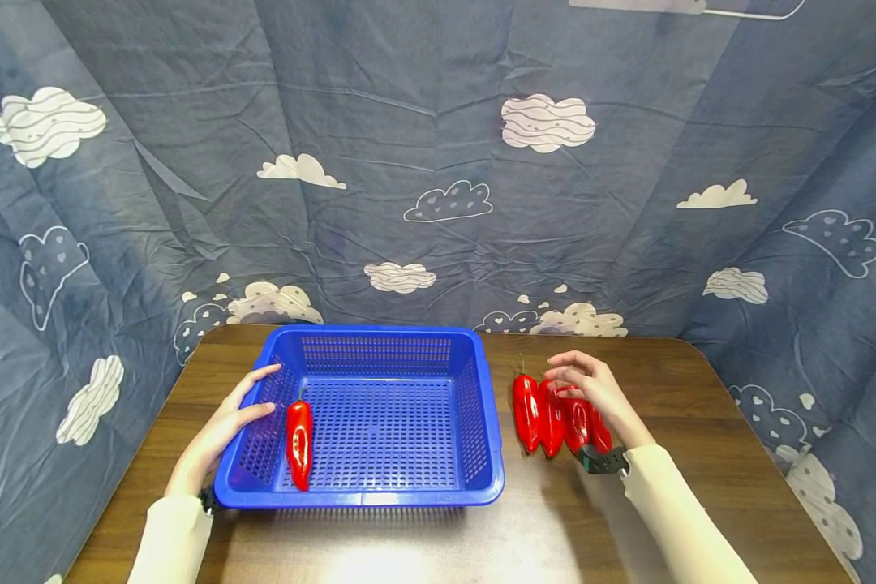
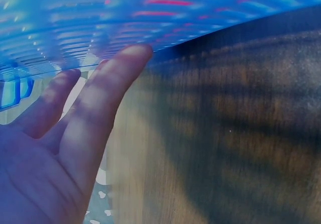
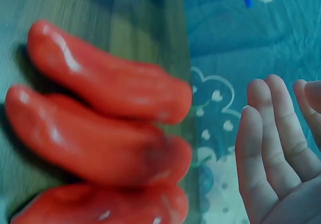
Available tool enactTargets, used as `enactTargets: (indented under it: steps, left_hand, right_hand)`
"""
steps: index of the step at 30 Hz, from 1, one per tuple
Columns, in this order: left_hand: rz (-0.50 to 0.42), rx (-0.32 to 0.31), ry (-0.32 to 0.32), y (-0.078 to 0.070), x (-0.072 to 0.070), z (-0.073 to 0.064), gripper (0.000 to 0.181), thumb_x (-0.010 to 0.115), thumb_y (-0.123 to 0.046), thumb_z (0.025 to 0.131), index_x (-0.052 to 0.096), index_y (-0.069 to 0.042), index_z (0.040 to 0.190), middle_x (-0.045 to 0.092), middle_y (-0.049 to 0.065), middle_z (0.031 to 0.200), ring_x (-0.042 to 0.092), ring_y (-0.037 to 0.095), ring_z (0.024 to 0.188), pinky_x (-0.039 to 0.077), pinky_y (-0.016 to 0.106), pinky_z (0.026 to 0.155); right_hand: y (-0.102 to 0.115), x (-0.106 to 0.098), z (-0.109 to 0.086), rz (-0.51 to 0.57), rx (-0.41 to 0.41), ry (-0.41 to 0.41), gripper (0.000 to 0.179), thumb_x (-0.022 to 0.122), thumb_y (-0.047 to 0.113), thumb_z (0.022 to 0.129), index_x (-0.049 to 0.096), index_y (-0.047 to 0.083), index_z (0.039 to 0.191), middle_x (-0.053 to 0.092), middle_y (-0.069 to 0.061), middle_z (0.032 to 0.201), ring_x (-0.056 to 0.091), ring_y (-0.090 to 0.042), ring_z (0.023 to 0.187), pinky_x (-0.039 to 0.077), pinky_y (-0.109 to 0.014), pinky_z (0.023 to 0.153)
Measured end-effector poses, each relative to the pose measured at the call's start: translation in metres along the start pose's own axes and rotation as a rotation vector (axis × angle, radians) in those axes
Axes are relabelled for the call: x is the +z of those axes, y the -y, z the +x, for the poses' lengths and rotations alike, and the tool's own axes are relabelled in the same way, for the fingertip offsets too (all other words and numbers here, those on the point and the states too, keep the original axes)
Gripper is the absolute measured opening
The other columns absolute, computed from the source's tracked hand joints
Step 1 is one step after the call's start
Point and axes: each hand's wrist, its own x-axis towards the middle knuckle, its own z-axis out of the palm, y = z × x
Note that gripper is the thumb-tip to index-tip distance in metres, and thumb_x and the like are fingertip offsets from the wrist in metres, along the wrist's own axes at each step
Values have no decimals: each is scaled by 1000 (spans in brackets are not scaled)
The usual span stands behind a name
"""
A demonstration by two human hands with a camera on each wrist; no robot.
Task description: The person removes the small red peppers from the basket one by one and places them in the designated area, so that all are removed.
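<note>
My left hand (image 1: 222, 422) holds the left side of a blue plastic basket (image 1: 361, 498), with two digits reaching over its rim. In the left wrist view, other fingers (image 2: 95, 103) lie against the outside of its slotted wall. Inside the basket, along its left side, lies one long red pepper (image 1: 299, 446) with a green stem. My right hand (image 1: 591, 389) hovers over a row of several red peppers (image 1: 527, 414), its fingers loosely bent and nothing in them. It partly hides the rightmost peppers; the right wrist view shows a glossy pepper (image 3: 100, 138) beside the fingers.
Basket and peppers rest on a brown wooden table (image 1: 423, 551), the peppers lying right of the basket. Behind the table hangs a grey-blue curtain (image 1: 438, 243) with a cloud print, which also wraps both sides. A black band (image 1: 602, 460) sits on the right wrist.
</note>
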Motion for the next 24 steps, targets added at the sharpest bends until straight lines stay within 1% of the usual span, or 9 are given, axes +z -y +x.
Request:
enactTargets:
  steps: [4, 6, 10, 12, 15, 17, 22, 24]
  left_hand:
    - [-3, -11, -6, 0, -1, 0, 58, 49, -12, 98, 24, -19, 150, 26, 26, 144, 54, 36, 108, 53, 47, 77]
    - [5, -2, -5, 1, -1, 0, 58, 49, -12, 98, 24, -18, 150, 26, 27, 144, 54, 36, 108, 53, 46, 76]
    - [17, 8, -6, 1, 0, 0, 57, 49, -12, 98, 24, -18, 149, 25, 28, 145, 54, 35, 107, 53, 45, 76]
    - [19, 11, -6, 1, 1, 0, 58, 49, -12, 98, 24, -18, 149, 24, 28, 145, 53, 36, 107, 53, 45, 76]
    - [8, 6, -5, 0, 1, -1, 58, 49, -12, 98, 23, -18, 150, 23, 27, 146, 51, 38, 109, 53, 46, 76]
    - [2, 0, -4, -1, 1, -1, 59, 49, -12, 98, 22, -18, 150, 22, 27, 147, 51, 39, 110, 53, 46, 76]
    - [-8, -13, -5, -1, 2, -2, 59, 48, -12, 98, 22, -19, 150, 21, 27, 147, 51, 41, 110, 53, 48, 76]
    - [-5, -14, -5, -1, 2, -2, 59, 48, -12, 98, 22, -19, 150, 21, 27, 147, 50, 41, 110, 53, 48, 76]
  right_hand:
    - [6, 10, 5, 7, 5, 24, 31, 48, 4, 97, 47, -17, 120, 60, -33, 108, 67, -28, 88, 55, -41, 77]
    - [10, 15, 7, 4, 1, 42, 31, 49, 4, 97, 48, -16, 120, 60, -32, 108, 66, -31, 89, 54, -43, 78]
    - [17, 25, 12, 8, -3, 83, 29, 50, 5, 96, 50, -14, 118, 64, -26, 106, 64, -37, 92, 53, -48, 79]
    - [21, 30, 14, 13, -9, 102, 28, 50, 5, 96, 52, -12, 117, 66, -21, 104, 65, -35, 91, 52, -50, 80]
    - [26, 37, 17, 22, -23, 124, 27, 50, 5, 95, 53, -11, 116, 67, -17, 102, 66, -29, 89, 53, -48, 79]
    - [30, 42, 19, 30, -37, 134, 27, 51, 5, 95, 53, -11, 116, 67, -18, 102, 67, -25, 86, 53, -44, 77]
    - [40, 54, 23, 63, -54, 160, 30, 51, 3, 94, 51, -15, 117, 63, -28, 104, 66, -31, 88, 54, -38, 74]
    - [44, 59, 24, 69, -57, 175, 30, 51, 3, 94, 51, -16, 118, 62, -32, 106, 66, -34, 88, 55, -40, 74]
